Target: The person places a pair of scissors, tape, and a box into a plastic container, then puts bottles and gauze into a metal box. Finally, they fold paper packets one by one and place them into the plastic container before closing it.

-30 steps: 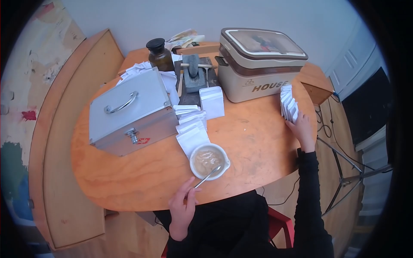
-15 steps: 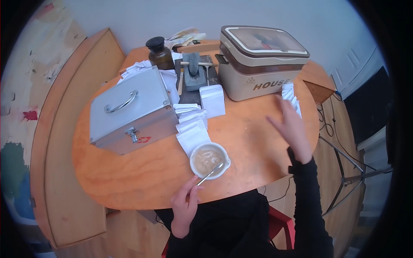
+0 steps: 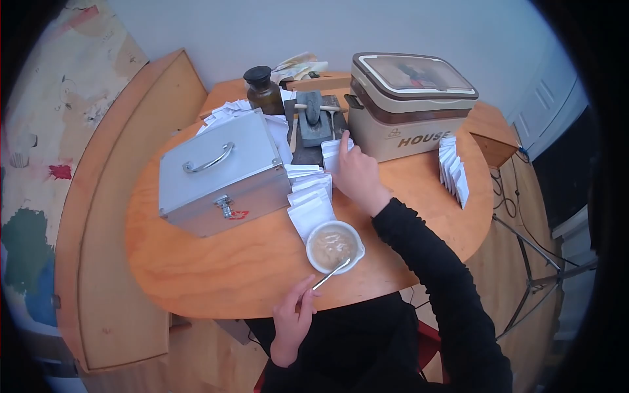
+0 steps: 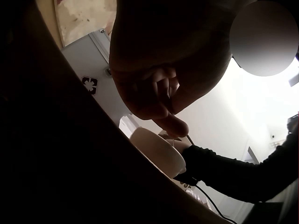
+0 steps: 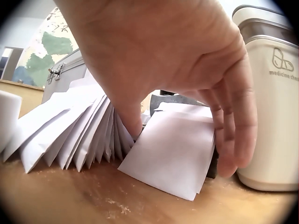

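My left hand (image 3: 293, 324) pinches the handle of a thin metal spoon (image 3: 331, 274) at the table's near edge. The spoon's far end lies at the lip of a white spouted bowl (image 3: 314, 263) holding a pale, pasty substance. In the right wrist view my right hand (image 5: 182, 70) straddles a small stack of white paper packets (image 5: 170, 154). Its thumb is at the stack's left edge, and its fingers hang extended along the right. A fanned row of similar packets (image 5: 70, 128) leans just left of the thumb. Another packet row (image 3: 452, 171) stands at the table's right.
A silver metal case (image 3: 219, 173) occupies the table's left. At the back are a brown bottle (image 3: 265, 95) with a black stopper, a grey stone tool (image 3: 316, 131) with a wooden rod, and a cream medicine chest (image 3: 400, 137). A tripod (image 3: 531, 262) stands beyond the right edge.
My right hand has left the packet row at the table's right and moved left to the stack in front of the stone tool. My left hand keeps its pinch on the spoon.
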Tool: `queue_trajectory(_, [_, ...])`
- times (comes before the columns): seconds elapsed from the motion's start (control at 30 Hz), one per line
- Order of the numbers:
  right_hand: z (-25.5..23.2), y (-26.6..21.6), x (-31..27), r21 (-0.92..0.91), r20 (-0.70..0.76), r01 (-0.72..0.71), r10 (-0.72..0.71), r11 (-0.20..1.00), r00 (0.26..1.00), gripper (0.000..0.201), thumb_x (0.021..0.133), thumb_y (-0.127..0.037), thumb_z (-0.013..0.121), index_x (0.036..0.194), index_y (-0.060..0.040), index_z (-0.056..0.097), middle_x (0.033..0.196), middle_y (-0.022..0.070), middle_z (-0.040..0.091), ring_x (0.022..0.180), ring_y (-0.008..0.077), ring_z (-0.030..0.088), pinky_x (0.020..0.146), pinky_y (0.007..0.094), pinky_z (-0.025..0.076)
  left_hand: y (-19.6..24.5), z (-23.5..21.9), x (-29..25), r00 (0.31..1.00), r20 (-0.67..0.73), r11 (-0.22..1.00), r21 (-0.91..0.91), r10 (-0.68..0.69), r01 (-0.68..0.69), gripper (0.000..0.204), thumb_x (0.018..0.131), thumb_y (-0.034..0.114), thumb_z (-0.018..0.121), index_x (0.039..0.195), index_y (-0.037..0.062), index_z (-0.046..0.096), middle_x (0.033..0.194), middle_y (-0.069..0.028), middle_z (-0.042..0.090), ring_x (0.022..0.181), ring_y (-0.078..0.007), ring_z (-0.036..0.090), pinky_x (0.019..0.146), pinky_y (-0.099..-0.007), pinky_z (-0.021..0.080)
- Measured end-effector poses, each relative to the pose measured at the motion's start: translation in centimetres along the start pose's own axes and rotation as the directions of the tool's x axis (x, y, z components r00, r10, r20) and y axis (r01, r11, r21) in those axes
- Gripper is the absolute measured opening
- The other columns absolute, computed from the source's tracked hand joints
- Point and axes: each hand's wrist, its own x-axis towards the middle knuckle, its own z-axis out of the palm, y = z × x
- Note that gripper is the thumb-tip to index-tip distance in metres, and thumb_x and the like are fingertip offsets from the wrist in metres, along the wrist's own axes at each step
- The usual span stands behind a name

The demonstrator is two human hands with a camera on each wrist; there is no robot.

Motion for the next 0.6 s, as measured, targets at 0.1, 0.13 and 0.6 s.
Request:
queue_trajectory(0.1, [0.3, -0.1, 0.0, 0.009, -0.013, -0.018, 0.019, 1.000, 1.000, 0.100, 0.070, -0.051, 0.076, 0.139, 0.0090, 0.036, 0.081, 0.0127, 0.060, 0.067, 0.0211, 0.066, 0.053, 0.0313, 0.053, 0.0, 0.3, 0.1, 1.000, 0.013, 1.000, 0.005, 0.009, -0.010, 0.026, 0.094, 0.001, 0.053, 0.119, -0.0027, 0.060, 0.081, -0.0123, 0.070, 0.055, -0.0086, 0.058, 0.051, -0.0211, 0.048])
queue_trajectory(0.13, [0.6, 0.1, 0.0, 0.030, -0.007, -0.029, 0.029, 0.999, 1.000, 0.099, 0.070, -0.048, 0.076, 0.140, 0.0093, 0.035, 0.083, 0.0140, 0.061, 0.068, 0.0225, 0.066, 0.054, 0.0325, 0.053, 0.1, 0.4, 0.2, 1.000, 0.013, 1.000, 0.003, 0.009, -0.009, 0.026, 0.094, 0.001, 0.053, 0.119, -0.0026, 0.060, 0.081, -0.0122, 0.070, 0.055, -0.0086, 0.058, 0.051, -0.0211, 0.048])
queue_trajectory(0.6, [-8.2, 6.0, -9.2, 0.469, 0.082, 0.147, -0.208, 0.871, 0.975, 0.084, 0.075, -0.018, 0.072, 0.144, 0.0035, 0.029, 0.103, 0.0192, 0.059, 0.087, 0.0350, 0.063, 0.073, 0.0417, 0.053, 0.0, 0.7, 0.5, 0.983, -0.120, 0.988, -0.086, -0.138, 0.128, 0.027, 0.095, 0.003, 0.052, 0.121, 0.0016, 0.060, 0.076, -0.0054, 0.066, 0.056, -0.0065, 0.056, 0.051, -0.0210, 0.046])
